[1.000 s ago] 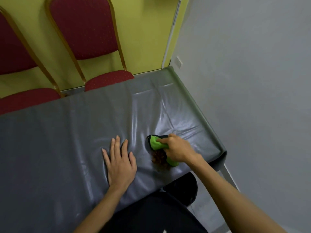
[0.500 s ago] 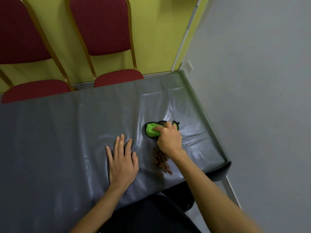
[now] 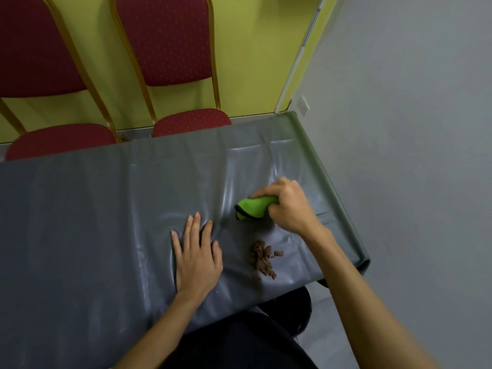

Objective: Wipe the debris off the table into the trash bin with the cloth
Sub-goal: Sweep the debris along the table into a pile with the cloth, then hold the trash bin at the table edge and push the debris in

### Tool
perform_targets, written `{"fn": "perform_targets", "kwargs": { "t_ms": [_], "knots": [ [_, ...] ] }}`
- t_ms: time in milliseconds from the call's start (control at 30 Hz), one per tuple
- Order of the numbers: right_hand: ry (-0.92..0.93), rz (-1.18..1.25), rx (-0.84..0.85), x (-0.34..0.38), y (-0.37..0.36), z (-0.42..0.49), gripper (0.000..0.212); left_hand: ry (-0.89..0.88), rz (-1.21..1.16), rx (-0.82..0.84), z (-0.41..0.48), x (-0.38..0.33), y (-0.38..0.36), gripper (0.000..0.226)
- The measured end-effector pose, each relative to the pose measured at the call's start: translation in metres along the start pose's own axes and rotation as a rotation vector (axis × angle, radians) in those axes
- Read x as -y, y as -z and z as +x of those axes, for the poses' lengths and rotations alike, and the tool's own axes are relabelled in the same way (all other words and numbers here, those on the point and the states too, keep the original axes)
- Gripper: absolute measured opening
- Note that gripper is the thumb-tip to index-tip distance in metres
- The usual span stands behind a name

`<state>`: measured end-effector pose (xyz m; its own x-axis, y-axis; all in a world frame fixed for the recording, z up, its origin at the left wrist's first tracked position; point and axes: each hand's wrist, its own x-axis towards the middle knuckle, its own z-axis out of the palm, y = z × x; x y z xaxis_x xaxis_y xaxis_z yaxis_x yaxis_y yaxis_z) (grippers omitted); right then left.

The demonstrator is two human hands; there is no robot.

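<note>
Head view is showing the right hand curling its fingers round the bunched green cloth, holding it just beyond the brown debris pile. It is probably resetting for another pull toward the table edge.

The left hand is lying flat left of the pile, fingers straight and slightly spread, likely steadying the grey table cover. A dark shape below the pile may be the trash bin.

A second ago the cloth was covering the pile; now it is sitting clear of it.

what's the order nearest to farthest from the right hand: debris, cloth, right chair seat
1. cloth, gripped by the right hand itself.
2. debris, just on the person's side of the hand.
3. right chair seat, beyond the table's far edge.
</note>
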<state>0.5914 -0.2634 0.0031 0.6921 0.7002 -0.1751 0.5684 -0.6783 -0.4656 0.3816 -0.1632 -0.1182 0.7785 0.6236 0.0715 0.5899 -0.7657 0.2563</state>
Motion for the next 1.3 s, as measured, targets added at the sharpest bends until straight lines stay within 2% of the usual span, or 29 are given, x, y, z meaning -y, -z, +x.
{"fn": "perform_targets", "kwargs": {
  "t_ms": [133, 267, 300, 467, 667, 800, 900, 1000, 1100, 1300],
  "knots": [
    [-0.012, -0.091, -0.025, 0.012, 0.008, 0.015, 0.052, 0.002, -0.009, 0.01, 0.001, 0.0, -0.001, 0.053],
    [0.0, -0.182, 0.256, 0.008, -0.026, 0.001, 0.055, 0.003, -0.02, 0.007, 0.0, 0.0, -0.001, 0.053],
    [-0.013, -0.14, 0.257, 0.007, -0.032, -0.007, 0.055, 0.002, -0.023, 0.011, 0.0, 0.0, -0.001, 0.053],
    [-0.15, 0.065, -0.024, 0.004, -0.033, -0.049, 0.042, -0.007, -0.028, 0.013, 0.0, 0.003, -0.003, 0.052],
    [-0.317, 0.213, -0.139, -0.011, -0.029, -0.128, 0.027, -0.003, -0.093, 0.046, 0.0, 0.003, 0.001, 0.052],
    [-0.469, 0.348, -0.251, -0.015, -0.039, -0.177, 0.027, -0.002, -0.165, 0.075, 0.001, 0.004, 0.003, 0.053],
    [-0.541, 0.467, -0.349, -0.001, -0.053, -0.208, 0.03, -0.012, -0.209, 0.157, 0.001, 0.011, 0.007, 0.055],
    [-0.592, 0.53, -0.37, 0.016, -0.072, -0.232, 0.031, -0.058, -0.207, 0.284, 0.005, 0.008, 0.021, 0.064],
    [-0.605, 0.532, -0.346, 0.03, -0.092, -0.249, 0.034, -0.159, -0.254, 0.275, -0.013, -0.006, 0.039, 0.066],
    [-0.667, 0.584, -0.336, 0.043, -0.113, -0.29, 0.034, -0.307, -0.539, 0.28, -0.102, -0.041, 0.054, 0.046]
  ]
}}
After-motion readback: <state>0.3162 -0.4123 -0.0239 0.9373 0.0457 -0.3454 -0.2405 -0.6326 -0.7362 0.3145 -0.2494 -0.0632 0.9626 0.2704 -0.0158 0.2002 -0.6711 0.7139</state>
